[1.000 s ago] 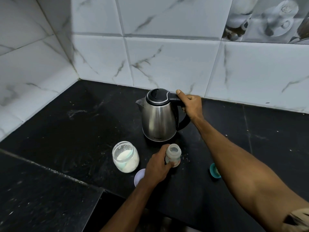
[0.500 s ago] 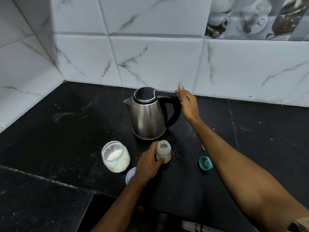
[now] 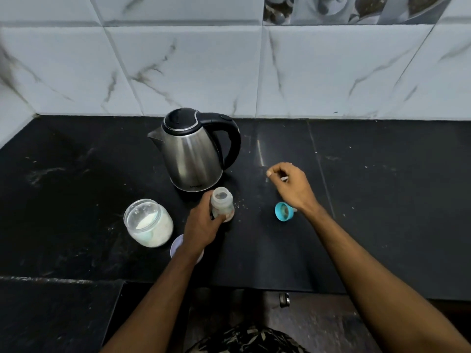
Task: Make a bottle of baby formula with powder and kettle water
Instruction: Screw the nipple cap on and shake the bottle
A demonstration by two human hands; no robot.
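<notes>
An open, clear baby bottle (image 3: 222, 201) stands upright on the black counter (image 3: 76, 174), just in front of the steel kettle (image 3: 193, 159). My left hand (image 3: 201, 225) is wrapped around the bottle from the left. The kettle rests on the counter with its black lid down, spout to the left and handle to the right. My right hand (image 3: 290, 187) hovers low, right of the kettle, with fingers curled over a small white object (image 3: 284, 178); whether it grips it is unclear. A glass jar of white powder (image 3: 149, 222) stands open left of the bottle.
A teal bottle cap (image 3: 283, 212) lies beside my right wrist. A pale lavender lid (image 3: 176, 245) sits partly under my left wrist. Powder specks dot the counter near the bottle. White marble tiles (image 3: 204, 67) back the counter, and its front edge runs near my forearms.
My right hand has let go of the kettle handle and come down to the right, toward the small white object. The left hand still holds the bottle. The camera has tilted downward.
</notes>
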